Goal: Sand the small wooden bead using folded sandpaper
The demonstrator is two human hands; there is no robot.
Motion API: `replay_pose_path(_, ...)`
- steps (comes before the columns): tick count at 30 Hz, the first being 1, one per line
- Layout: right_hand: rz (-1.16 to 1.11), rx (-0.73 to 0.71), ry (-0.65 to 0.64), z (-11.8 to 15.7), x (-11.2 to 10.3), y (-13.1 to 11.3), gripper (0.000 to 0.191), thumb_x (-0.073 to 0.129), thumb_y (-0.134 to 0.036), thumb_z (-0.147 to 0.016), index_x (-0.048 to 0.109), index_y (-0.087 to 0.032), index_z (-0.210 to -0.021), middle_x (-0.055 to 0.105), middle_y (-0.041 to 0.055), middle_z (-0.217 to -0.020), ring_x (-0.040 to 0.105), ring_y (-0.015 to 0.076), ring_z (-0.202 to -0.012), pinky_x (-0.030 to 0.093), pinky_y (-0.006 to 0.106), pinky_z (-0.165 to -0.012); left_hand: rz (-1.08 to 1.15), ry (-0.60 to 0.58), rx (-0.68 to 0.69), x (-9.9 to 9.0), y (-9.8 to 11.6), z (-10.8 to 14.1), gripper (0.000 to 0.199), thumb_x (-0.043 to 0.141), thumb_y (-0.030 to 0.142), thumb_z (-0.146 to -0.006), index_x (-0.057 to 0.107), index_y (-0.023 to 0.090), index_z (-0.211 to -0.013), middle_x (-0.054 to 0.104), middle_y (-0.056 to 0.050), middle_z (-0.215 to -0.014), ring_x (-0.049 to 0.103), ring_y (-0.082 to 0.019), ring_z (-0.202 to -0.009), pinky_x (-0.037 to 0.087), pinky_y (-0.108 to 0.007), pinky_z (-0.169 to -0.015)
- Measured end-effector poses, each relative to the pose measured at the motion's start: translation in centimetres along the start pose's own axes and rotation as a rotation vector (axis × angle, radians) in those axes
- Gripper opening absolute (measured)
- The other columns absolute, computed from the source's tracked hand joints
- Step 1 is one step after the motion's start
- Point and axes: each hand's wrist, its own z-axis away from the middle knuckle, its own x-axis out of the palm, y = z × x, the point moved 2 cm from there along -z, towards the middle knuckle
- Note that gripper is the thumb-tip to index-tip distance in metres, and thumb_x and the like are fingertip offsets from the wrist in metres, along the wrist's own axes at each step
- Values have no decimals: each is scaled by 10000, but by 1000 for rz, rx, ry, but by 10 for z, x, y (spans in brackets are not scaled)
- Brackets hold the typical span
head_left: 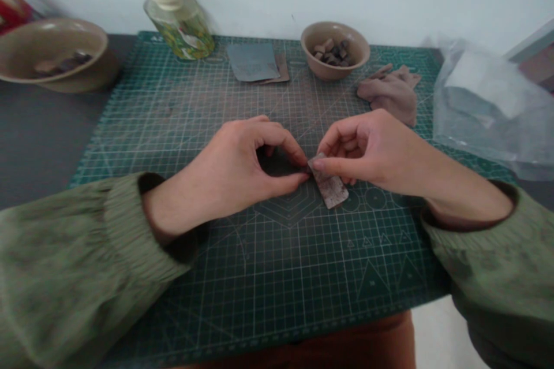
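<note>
Pinching a gray-brown strip (332, 191) between thumb and fingers, right hand (377, 146) sits over the green gridded mat (264, 268). Left hand (246, 158): thumb and forefinger nearly meet at the strip's upper end; whether they grip a small piece cannot be told through the blur. Farther out, along mat's far side: gray sheet (251, 62), bowl (333, 73) of small blocks (332, 53), crumpled brown fabric (393, 96).

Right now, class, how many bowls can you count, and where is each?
2. The left bowl stands left of the green mat; the right bowl stands near the mat's back edge, holding small blocks.
</note>
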Motion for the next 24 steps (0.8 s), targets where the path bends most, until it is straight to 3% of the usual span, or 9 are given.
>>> replay_pose_path(9, 12, 12, -7, 2, -4, 0, 295, 1002, -436, -899, 802, -219, -906, 806, 11, -722, 722, 160, -614, 555, 279, -539, -10, -4, 20, 1, -1, 1, 90, 849, 329, -921, 883, 309, -1002, 838, 13, -991, 725, -204, -927, 524, -349, -855)
replay_pose_path(13, -2, -3, 99, 3, -6, -2, 308, 1016, -455, -894, 801, -237, -917, 805, 23, -738, 707, 176, -607, 576, 313, -536, 5, 6, 22, 0, 0, 2, 106, 841, 321, -931, 875, 311, -1031, 854, 7, -1032, 755, -219, -1015, 559, -355, -919)
replay_pose_path(18, 11, -33, 264, 3, -10, -7, 323, 1025, -449, -885, 792, -226, -905, 757, 9, -700, 658, 163, -572, 542, 310, -493, 22, -84, 173, -2, 5, 2, 53, 838, 301, -977, 867, 305, -1021, 882, 7, -1153, 779, -230, -1157, 540, -390, -1159)
replay_pose_path(22, 37, -51, 290, 3, -11, -8, 346, 1011, -481, -894, 794, -212, -917, 731, 8, -682, 659, 163, -572, 509, 295, -484, -14, -105, 249, -3, 6, 2, 178, 768, 349, -1091, 885, 323, -1222, 855, -36, -1248, 762, -233, -1205, 561, -385, -1143)
replay_pose_path(24, 44, -52, 285, 3, -11, -7, 350, 1008, -486, -901, 791, -211, -920, 724, 8, -677, 664, 164, -575, 502, 290, -484, -24, -121, 258, -2, 5, 2, 180, 752, 350, -1103, 888, 327, -1219, 838, -49, -1281, 752, -241, -1226, 573, -382, -1122)
